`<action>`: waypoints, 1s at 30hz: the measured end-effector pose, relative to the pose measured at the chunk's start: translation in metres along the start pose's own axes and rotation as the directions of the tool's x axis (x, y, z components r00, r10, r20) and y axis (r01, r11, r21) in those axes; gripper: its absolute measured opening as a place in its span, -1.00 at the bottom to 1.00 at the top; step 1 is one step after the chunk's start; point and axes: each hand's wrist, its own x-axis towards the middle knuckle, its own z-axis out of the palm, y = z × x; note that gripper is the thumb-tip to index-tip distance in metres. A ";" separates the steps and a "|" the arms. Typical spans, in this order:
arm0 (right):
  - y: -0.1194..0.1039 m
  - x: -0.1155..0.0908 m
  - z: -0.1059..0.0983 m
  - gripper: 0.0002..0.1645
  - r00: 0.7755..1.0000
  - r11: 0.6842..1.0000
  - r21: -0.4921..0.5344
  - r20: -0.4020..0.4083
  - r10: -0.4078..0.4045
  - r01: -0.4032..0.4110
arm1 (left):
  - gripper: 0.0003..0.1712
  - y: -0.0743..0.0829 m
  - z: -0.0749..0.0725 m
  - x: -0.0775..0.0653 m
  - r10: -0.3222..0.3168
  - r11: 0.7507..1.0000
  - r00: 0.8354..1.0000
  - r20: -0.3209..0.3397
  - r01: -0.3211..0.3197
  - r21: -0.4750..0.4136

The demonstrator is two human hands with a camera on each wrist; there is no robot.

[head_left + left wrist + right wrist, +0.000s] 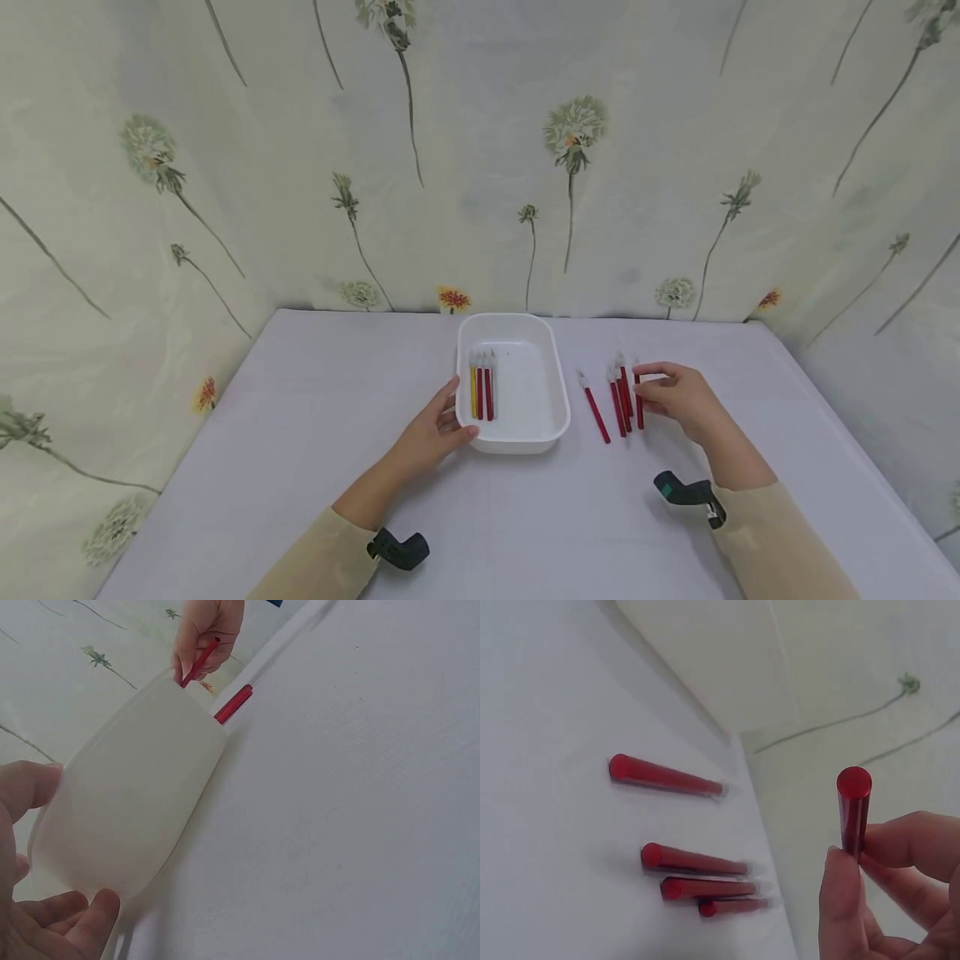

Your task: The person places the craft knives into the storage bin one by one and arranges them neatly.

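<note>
A white tray (pixel 525 442) stands in the middle of the table, holding one yellow pen (pixel 473 392) and several red pens (pixel 490 396) side by side along its left wall. My left hand (pixel 431 433) grips the tray at its near left corner; the left wrist view shows fingers and thumb (pixel 101 922) spread along the outer wall. To the tray's right, my right hand (pixel 678 400) pinches a red pen (pixel 853 817) with a whitish tip between thumb and fingers. Several more red pens (pixel 675 776) lie on the table to the left of that hand.
White cloth covers the table (pixel 330 375). A curtain (pixel 480 250) printed with dandelions hangs behind its back edge and at both sides. Each wrist wears a black camera mount (pixel 401 550). One loose pen (pixel 595 408) lies between the tray and the other pens.
</note>
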 end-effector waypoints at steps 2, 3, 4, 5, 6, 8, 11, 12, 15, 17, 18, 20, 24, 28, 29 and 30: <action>-0.004 -0.002 0.001 -0.39 1.000 1.000 0.009 0.004 -0.024 0.024 | 0.02 0.000 0.000 0.000 0.000 1.000 1.000 -0.001 0.000 0.004; -0.006 -0.003 0.001 -0.38 0.999 0.999 0.009 0.006 -0.035 0.035 | 0.02 0.000 0.000 0.000 0.001 1.000 1.000 -0.002 -0.001 0.006; -0.008 -0.004 0.001 -0.38 0.999 0.999 0.010 0.006 -0.043 0.043 | 0.02 -0.001 0.000 0.000 0.001 1.000 1.000 -0.001 -0.001 0.006; -0.010 -0.004 0.002 -0.37 0.999 0.999 0.011 0.006 -0.052 0.052 | 0.02 -0.001 0.000 0.000 0.003 1.000 1.000 -0.001 -0.003 0.005; -0.013 -0.005 0.003 -0.37 0.998 0.998 0.013 0.004 -0.056 0.056 | 0.02 0.000 0.000 0.000 0.003 1.000 1.000 0.001 -0.003 0.003; -0.018 -0.006 0.004 -0.37 0.998 0.998 0.012 0.002 -0.057 0.057 | 0.03 0.000 0.000 0.000 0.005 1.000 1.000 0.003 -0.005 0.000; -0.027 -0.009 0.008 -0.36 0.998 0.998 0.022 0.000 -0.061 0.061 | 0.03 0.000 -0.001 0.000 0.005 1.000 1.000 0.006 -0.005 -0.006; -0.029 -0.010 0.009 -0.36 0.998 0.998 0.027 0.000 -0.060 0.060 | 0.03 0.001 -0.001 0.000 0.004 1.000 1.000 0.006 -0.004 -0.006; -0.036 -0.011 0.013 -0.35 0.998 0.997 0.042 0.002 -0.062 0.062 | 0.03 0.001 -0.001 -0.001 0.003 1.000 1.000 0.004 -0.003 -0.005; -0.039 -0.012 0.016 -0.36 0.998 0.997 0.046 0.007 -0.062 0.062 | 0.03 0.001 -0.001 -0.001 0.003 1.000 1.000 0.003 -0.003 -0.004; -0.041 -0.012 0.017 -0.37 0.998 0.997 0.049 0.011 -0.065 0.065 | 0.03 0.001 -0.001 -0.001 0.006 1.000 1.000 0.002 -0.006 0.000; -0.044 -0.012 0.021 -0.39 0.997 0.996 0.056 0.024 -0.077 0.075 | 0.03 0.001 0.000 0.000 0.007 1.000 1.000 0.002 -0.007 0.004; -0.049 -0.014 0.028 -0.41 0.994 0.994 0.065 0.056 -0.093 0.089 | 0.02 0.001 0.000 0.000 0.007 1.000 1.000 0.001 -0.007 0.011; -0.054 -0.014 0.037 -0.41 0.993 0.993 0.084 0.081 -0.091 0.084 | 0.02 0.000 0.001 -0.001 0.004 1.000 1.000 -0.001 -0.004 0.012; -0.055 -0.014 0.040 -0.41 0.992 0.992 0.094 0.087 -0.094 0.086 | 0.02 0.000 0.001 -0.001 0.005 1.000 1.000 -0.001 -0.005 0.012; -0.056 -0.014 0.042 -0.41 0.991 0.991 0.105 0.092 -0.097 0.087 | 0.01 -0.001 0.001 -0.001 0.006 1.000 1.000 -0.002 -0.006 0.014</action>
